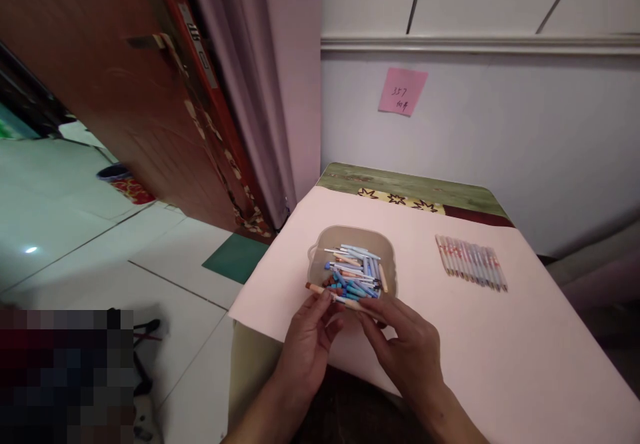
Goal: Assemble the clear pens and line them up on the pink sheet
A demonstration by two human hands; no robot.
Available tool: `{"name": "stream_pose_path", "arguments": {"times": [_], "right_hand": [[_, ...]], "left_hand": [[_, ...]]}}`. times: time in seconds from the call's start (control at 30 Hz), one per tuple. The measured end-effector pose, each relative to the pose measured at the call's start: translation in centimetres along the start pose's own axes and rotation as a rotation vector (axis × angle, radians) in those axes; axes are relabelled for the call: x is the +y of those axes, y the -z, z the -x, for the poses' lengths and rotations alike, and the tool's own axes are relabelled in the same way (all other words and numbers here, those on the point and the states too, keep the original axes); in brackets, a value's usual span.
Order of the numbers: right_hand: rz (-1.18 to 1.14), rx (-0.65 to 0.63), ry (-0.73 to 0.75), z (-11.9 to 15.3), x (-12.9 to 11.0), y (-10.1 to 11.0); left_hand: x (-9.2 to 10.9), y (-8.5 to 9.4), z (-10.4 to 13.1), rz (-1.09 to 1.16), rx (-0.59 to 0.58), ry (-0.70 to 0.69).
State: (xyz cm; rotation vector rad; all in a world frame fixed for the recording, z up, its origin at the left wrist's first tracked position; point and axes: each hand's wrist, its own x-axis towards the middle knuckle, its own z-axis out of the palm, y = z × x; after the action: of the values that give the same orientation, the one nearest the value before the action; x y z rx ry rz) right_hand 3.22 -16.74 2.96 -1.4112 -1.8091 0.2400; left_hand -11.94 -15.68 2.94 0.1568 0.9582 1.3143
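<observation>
Presently, cream pen parts (pixel 317 289) are pinched by left hand (pixel 311 331) and right hand (pixel 407 337); with slackened grip, one could be dropped into the tub (pixel 350 234).

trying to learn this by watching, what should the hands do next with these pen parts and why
Probably press the brown-ended pen piece in the left hand toward the cream barrel in the right hand: both are pinched, roughly in line, by the near edge of the plastic box of loose pen parts. Whether they already join is unclear.
</observation>
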Motion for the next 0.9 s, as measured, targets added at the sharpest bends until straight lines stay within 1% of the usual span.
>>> {"name": "stream_pose_path", "arguments": {"times": [0.17, 0.27, 0.37, 0.47, 0.53, 0.6, 0.73, 0.9], "right_hand": [[0.042, 0.054, 0.069, 0.0, -0.1, -0.4], [0.051, 0.053, 0.093, -0.1, -0.1, -0.5], [0.024, 0.013, 0.063, 0.0, -0.2, -0.5], [-0.076, -0.026, -0.009, 0.1, -0.3, -0.2], [-0.149, -0.036, -0.046, 0.1, -0.4, 0.0], [-0.177, -0.02, -0.046, 0.1, -0.5, 0.2], [-0.138, 0.028, -0.016, 0.1, -0.2, 0.4], [-0.043, -0.039, -0.037, 0.3, 0.3, 0.6]], "left_hand": [[-0.5, -0.2, 0.3, -0.021, -0.076, 0.039], [-0.8, -0.4, 0.4, 0.014, -0.097, 0.046], [-0.9, -0.5, 0.4, 0.046, -0.088, 0.034], [-0.7, -0.5, 0.3, 0.054, -0.063, 0.007], [-0.5, -0.6, 0.2, 0.053, -0.036, -0.009], [-0.3, -0.6, 0.2, 0.033, -0.023, -0.013], [-0.2, -0.8, 0.4, -0.039, -0.049, 0.017], [-0.1, -0.9, 0.6, -0.063, -0.086, 0.032]]}}
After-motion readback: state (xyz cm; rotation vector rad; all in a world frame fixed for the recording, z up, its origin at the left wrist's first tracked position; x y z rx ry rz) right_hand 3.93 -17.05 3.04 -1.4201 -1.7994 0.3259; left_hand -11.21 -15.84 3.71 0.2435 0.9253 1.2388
